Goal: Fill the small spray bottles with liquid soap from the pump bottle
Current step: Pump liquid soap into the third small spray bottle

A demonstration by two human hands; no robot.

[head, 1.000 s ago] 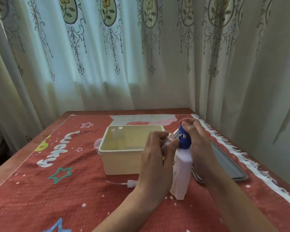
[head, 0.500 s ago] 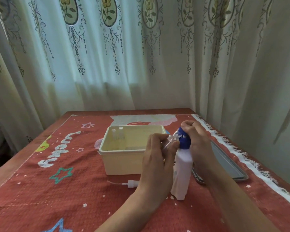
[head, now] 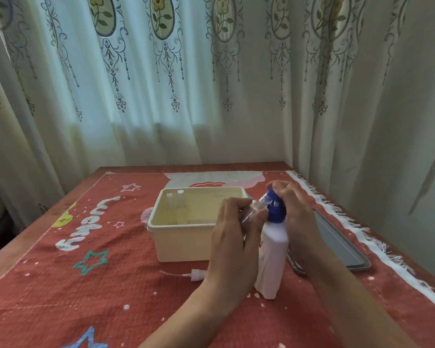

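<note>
Clear small spray bottle [head: 255, 210] tilted at blue pump head [head: 275, 207], mostly hidden by clamping left hand [head: 232, 244] | right hand [head: 295, 209] closed over pump bottle [head: 273, 259] top | contents unclear | cream tub [head: 183, 244] behind | loose sprayer cap [head: 195, 275] partly covered

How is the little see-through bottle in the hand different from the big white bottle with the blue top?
The small clear plastic spray bottle is tiny and see-through; the tall white plastic pump bottle is much bigger and solid white. The small one is tilted and held up in the left hand; the big one stands upright on the red patterned cloth. The small bottle's neck is open; the big one wears a blue pump top, pressed by the right hand. Both are plastic bottles.
</note>
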